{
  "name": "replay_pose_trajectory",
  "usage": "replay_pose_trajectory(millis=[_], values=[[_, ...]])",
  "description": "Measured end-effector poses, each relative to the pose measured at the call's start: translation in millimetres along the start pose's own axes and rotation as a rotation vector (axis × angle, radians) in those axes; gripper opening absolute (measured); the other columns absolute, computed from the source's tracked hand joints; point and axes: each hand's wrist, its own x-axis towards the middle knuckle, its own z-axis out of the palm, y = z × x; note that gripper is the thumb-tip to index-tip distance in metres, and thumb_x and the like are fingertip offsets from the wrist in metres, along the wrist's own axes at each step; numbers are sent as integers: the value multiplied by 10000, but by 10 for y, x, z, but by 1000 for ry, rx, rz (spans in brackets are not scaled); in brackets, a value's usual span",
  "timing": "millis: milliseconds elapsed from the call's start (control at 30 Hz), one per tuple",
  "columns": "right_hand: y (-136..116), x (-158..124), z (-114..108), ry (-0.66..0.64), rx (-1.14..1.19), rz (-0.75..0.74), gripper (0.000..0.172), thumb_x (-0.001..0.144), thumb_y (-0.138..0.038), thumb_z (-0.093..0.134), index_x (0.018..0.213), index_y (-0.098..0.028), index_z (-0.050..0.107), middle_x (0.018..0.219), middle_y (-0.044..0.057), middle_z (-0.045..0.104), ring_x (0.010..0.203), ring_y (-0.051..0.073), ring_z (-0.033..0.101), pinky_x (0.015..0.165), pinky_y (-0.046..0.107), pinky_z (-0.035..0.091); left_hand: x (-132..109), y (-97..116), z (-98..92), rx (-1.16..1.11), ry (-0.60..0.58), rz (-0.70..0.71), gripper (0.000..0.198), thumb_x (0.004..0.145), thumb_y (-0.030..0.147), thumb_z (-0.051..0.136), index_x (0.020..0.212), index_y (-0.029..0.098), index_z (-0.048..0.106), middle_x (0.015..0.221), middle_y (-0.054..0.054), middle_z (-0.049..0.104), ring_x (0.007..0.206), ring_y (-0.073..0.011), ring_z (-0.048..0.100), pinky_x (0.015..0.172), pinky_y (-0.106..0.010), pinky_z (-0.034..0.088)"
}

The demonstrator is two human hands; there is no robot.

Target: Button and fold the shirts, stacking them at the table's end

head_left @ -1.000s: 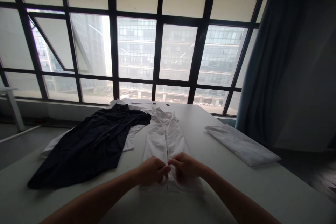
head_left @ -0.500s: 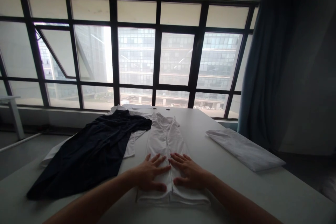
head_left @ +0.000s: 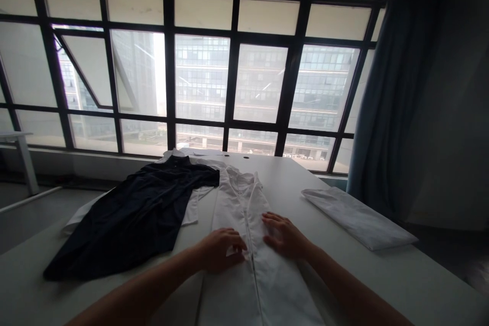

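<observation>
White collared shirt (head_left: 235, 204) lies front-up on a long white worktop (head_left: 294, 173), below a tall dark-framed window (head_left: 260, 81). Its long axis runs straight away from the person, collar far, lower end nearest the body. Navy short-sleeved garment (head_left: 130, 224) lies left of it, over a second white garment (head_left: 191, 209); folded white cloth (head_left: 355, 218) lies well right. Left hand (head_left: 221, 250) rests curled against the placket (head_left: 249, 237), grip unclear. Right hand (head_left: 284, 237) lies open on the right front panel, just beside the placket and slightly farther from the body.
</observation>
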Motion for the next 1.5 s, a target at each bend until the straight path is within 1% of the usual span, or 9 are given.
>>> replay_pose_trajectory(millis=[167, 367, 467, 667, 800, 933, 1100, 1267, 1500], values=[[63, -16, 68, -229, -19, 105, 747, 972, -625, 423, 1545, -151, 351, 1579, 98, 203, 1464, 288, 143, 1199, 495, 135, 25, -60, 165, 148, -23, -133, 652, 901, 550, 542, 1460, 227, 452, 1536, -135, 402, 1428, -336, 322, 1180, -532, 178], [-58, -38, 10, -266, -41, 104, 771, 964, -634, 432, 1554, -149, 328, 1585, 99, 177, 1467, 290, 121, 1197, 510, 86, -141, 122, 250, 104, -218, -2, 935, 859, 749, 434, 1577, 201, 192, 1628, -146, 130, 1500, -353, 93, 1197, -560, 69], [-69, -30, 7, -253, -41, 95, 759, 950, -624, 464, 1537, -152, 369, 1572, 114, 224, 1452, 307, 182, 1191, 501, 132, -69, 30, 241, 68, -182, 25, 844, 894, 696, 435, 1565, 220, 246, 1620, -122, 197, 1497, -307, 165, 1213, -494, 104], [-150, -27, -117, -239, -70, 41, 765, 872, -645, 602, 1461, -169, 493, 1492, 149, 392, 1363, 343, 358, 1138, 485, 276, 74, -322, 85, 146, -108, -223, 753, 947, 635, 360, 1538, 172, 305, 1609, -152, 230, 1494, -300, 182, 1197, -492, 127], [-316, -81, -309, -250, 7, -24, 541, 841, -616, 683, 1180, -195, 704, 1193, 125, 625, 1067, 297, 586, 935, 386, 469, -14, -197, -75, 92, -158, -141, 682, 844, 657, 550, 1365, 216, 562, 1432, -144, 527, 1325, -340, 457, 1102, -445, 320], [-394, -85, -268, -246, 172, -60, 305, 888, -464, 662, 906, -171, 743, 901, 69, 664, 749, 188, 617, 688, 263, 498, -11, -56, -74, 64, -1, -142, 404, 933, 513, 500, 1138, 221, 690, 1131, -103, 669, 1082, -256, 597, 966, -363, 439], [-199, 62, 60, 20, 22, -52, 374, 881, -356, 629, 1200, -167, 679, 1245, 123, 606, 1143, 287, 556, 1030, 415, 418, 116, -16, 122, 129, -36, 47, 599, 923, 499, 547, 1457, 248, 448, 1564, -113, 356, 1440, -319, 300, 1182, -492, 206], [175, 362, 191, -168, -14, -14, 661, 991, -550, 437, 1507, -138, 418, 1541, 114, 314, 1429, 293, 250, 1193, 469, 175, 173, -75, 170, 110, -149, 97, 590, 991, 511, 388, 1504, 219, 388, 1602, -132, 257, 1492, -310, 187, 1203, -528, 106], [721, 1054, 298, -274, -103, 106, 644, 1045, -518, 245, 1579, -159, 255, 1598, 67, 130, 1474, 247, 92, 1198, 487, 79, 181, -138, 129, 115, -187, 105, 639, 1001, 569, 289, 1529, 213, 332, 1601, -141, 236, 1492, -301, 180, 1188, -574, 127]])
